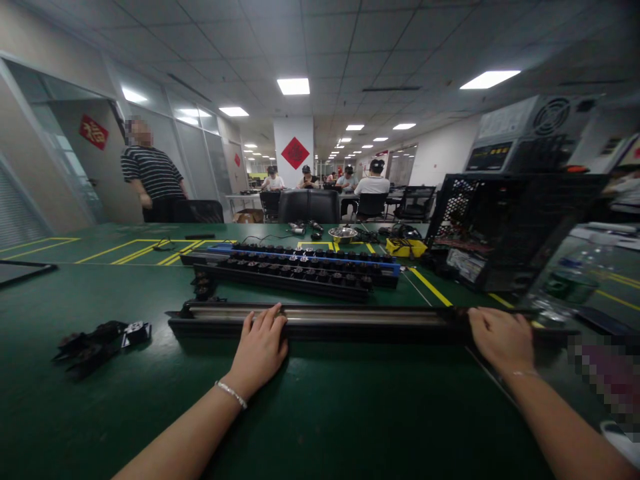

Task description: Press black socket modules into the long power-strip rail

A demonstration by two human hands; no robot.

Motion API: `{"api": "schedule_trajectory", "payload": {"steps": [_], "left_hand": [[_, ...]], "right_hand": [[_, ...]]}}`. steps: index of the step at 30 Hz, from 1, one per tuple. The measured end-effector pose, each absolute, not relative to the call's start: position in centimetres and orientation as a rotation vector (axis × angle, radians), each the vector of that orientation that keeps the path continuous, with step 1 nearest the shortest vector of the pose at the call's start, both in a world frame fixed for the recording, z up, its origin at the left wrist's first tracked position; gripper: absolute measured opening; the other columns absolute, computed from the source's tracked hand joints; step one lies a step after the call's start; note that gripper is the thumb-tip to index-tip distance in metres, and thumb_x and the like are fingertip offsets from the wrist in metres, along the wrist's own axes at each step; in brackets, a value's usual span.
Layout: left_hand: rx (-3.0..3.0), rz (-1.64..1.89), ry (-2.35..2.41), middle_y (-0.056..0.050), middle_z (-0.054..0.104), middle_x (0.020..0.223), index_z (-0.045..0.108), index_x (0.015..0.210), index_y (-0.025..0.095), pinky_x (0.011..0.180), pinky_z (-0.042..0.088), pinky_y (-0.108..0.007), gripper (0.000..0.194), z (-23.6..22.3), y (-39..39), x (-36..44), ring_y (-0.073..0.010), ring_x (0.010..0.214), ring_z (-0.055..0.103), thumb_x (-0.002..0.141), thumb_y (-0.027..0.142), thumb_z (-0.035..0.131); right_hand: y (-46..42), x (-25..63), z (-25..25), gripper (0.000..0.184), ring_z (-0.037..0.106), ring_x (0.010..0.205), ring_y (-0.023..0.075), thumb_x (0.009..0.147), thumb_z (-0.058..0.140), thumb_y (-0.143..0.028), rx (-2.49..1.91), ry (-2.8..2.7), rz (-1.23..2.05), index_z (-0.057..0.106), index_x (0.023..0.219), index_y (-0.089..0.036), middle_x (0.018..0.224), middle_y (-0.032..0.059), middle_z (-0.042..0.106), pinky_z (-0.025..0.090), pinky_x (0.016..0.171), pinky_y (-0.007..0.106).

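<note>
The long black rail with a shiny inner strip (360, 327) lies across the dark green table (325, 413). The left hand (261, 343) rests near its middle, fingers close together over it; the right hand (504, 339) bends over its right part. Whether they pinch, I cannot tell. Just behind, black bars with a blue strip (295, 270) block the far side. A transparent plastic bottle (570, 273) and an open black computer case (530, 220) crowd the right; small black parts (93, 350) lie left.
</note>
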State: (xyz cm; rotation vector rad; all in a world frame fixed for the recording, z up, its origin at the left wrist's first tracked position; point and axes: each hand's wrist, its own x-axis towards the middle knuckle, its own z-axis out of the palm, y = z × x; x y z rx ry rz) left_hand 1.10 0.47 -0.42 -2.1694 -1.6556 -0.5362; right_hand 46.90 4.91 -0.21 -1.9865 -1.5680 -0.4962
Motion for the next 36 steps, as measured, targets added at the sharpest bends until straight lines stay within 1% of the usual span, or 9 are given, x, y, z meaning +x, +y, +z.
{"api": "schedule_trajectory", "payload": {"steps": [5, 12, 20, 25, 28, 33, 36], "left_hand": [[-2.164, -0.552, -1.653, -0.008, 0.047, 0.136, 0.056, 0.108, 0.022, 0.105, 0.025, -0.051, 0.031, -0.6, 0.6, 1.0, -0.0265, 0.122, 0.043, 0.079, 0.025, 0.047], [-2.168, -0.573, -1.645, -0.008, 0.047, 0.136, 0.056, 0.109, 0.022, 0.106, 0.024, -0.050, 0.032, -0.6, 0.6, 1.0, -0.0255, 0.122, 0.043, 0.079, 0.024, 0.047], [-2.172, -0.567, -1.652, -0.008, 0.047, 0.136, 0.055, 0.110, 0.022, 0.106, 0.024, -0.051, 0.032, -0.4, 0.5, 1.1, -0.0252, 0.124, 0.042, 0.079, 0.024, 0.047], [-2.166, -0.565, -1.667, -0.008, 0.047, 0.136, 0.056, 0.108, 0.022, 0.106, 0.025, -0.050, 0.031, -0.4, 0.4, 1.2, -0.0253, 0.123, 0.044, 0.078, 0.023, 0.048], [-2.160, -0.568, -1.660, -0.008, 0.047, 0.136, 0.056, 0.109, 0.022, 0.105, 0.025, -0.051, 0.032, -0.5, 0.5, 1.2, -0.0254, 0.123, 0.044, 0.078, 0.023, 0.047], [-2.165, -0.553, -1.649, -0.008, 0.046, 0.137, 0.055, 0.110, 0.023, 0.105, 0.025, -0.053, 0.033, -0.7, 0.5, 1.0, -0.0264, 0.124, 0.043, 0.078, 0.023, 0.047], [-2.168, -0.548, -1.642, -0.009, 0.046, 0.137, 0.055, 0.112, 0.022, 0.105, 0.025, -0.053, 0.035, -0.7, 0.6, 0.9, -0.0268, 0.124, 0.042, 0.078, 0.023, 0.047]], "right_hand": [[5.0, 46.6, -0.3, 0.048, 0.057, 0.099, 0.0258, 0.083, 0.027, -0.044, -1.871, -1.650, -0.477, 0.067, 0.076, -0.017, 0.095, 0.0121, 0.068, 0.030, 0.099, 0.051], [5.1, 46.6, -0.5, 0.047, 0.061, 0.092, 0.0256, 0.085, 0.030, -0.042, -1.739, -1.737, -0.506, 0.069, 0.076, -0.016, 0.090, 0.0123, 0.069, 0.037, 0.095, 0.050], [5.1, 46.5, -0.5, 0.047, 0.063, 0.089, 0.0254, 0.085, 0.031, -0.043, -1.672, -1.767, -0.460, 0.068, 0.073, -0.018, 0.086, 0.0108, 0.070, 0.041, 0.092, 0.049], [5.2, 46.4, -0.4, 0.044, 0.064, 0.082, 0.0247, 0.084, 0.033, -0.042, -1.588, -1.808, -0.457, 0.068, 0.067, -0.021, 0.080, 0.0087, 0.070, 0.042, 0.088, 0.048], [5.3, 46.3, -0.6, 0.044, 0.064, 0.083, 0.0242, 0.084, 0.034, -0.042, -1.546, -1.834, -0.450, 0.069, 0.067, -0.022, 0.080, 0.0078, 0.071, 0.043, 0.089, 0.047], [5.3, 45.5, -0.8, 0.043, 0.064, 0.087, 0.0242, 0.085, 0.036, -0.043, -1.517, -1.841, -0.410, 0.070, 0.073, -0.021, 0.084, 0.0076, 0.071, 0.043, 0.090, 0.048], [5.1, 44.5, -0.5, 0.042, 0.064, 0.087, 0.0235, 0.085, 0.037, -0.043, -1.474, -1.878, -0.389, 0.070, 0.072, -0.021, 0.084, 0.0067, 0.071, 0.043, 0.091, 0.047]]}}
